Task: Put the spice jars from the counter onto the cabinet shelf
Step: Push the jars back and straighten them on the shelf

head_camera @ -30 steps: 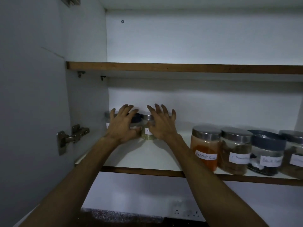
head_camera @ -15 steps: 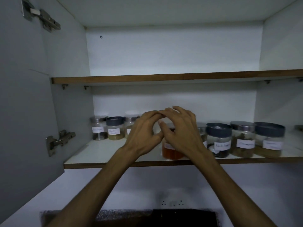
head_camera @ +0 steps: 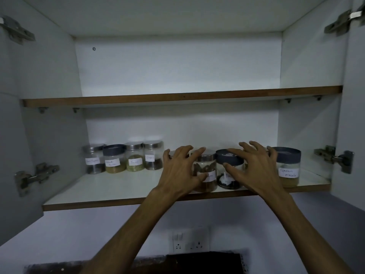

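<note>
— What did the jar labels say?

— The jar at the far right (head_camera: 288, 168) read "Garam Masala" in handwriting on a white sticker. In the back-left group, one steel-lidded jar (head_camera: 153, 158) seemed to read "Cloves"; the other three stickers there were too blurred to make out. The two jars between the hands had their labels partly hidden.

— Where did the jars stand?

— All on the lower cabinet shelf (head_camera: 118, 191). Four stood side by side at the back left. A steel-lidded jar of brown pieces (head_camera: 206, 174) and a dark-lidded jar (head_camera: 229, 171) stood near the front edge, touching or nearly so.

— And the hands?

— Both arms reached up and forward. The left hand (head_camera: 181, 171) had its fingers spread and bent over the brown jar, the thumb against its label; I could not tell whether it truly clasped the jar. The right hand (head_camera: 254, 167) had its fingers splayed above the dark lid, the thumb in front of that jar's side, the grip loose and open.

— Anything else?

— The upper shelf (head_camera: 177, 95), door hinges (head_camera: 35, 176) at the sides, and a wall socket (head_camera: 189, 242) below.
</note>
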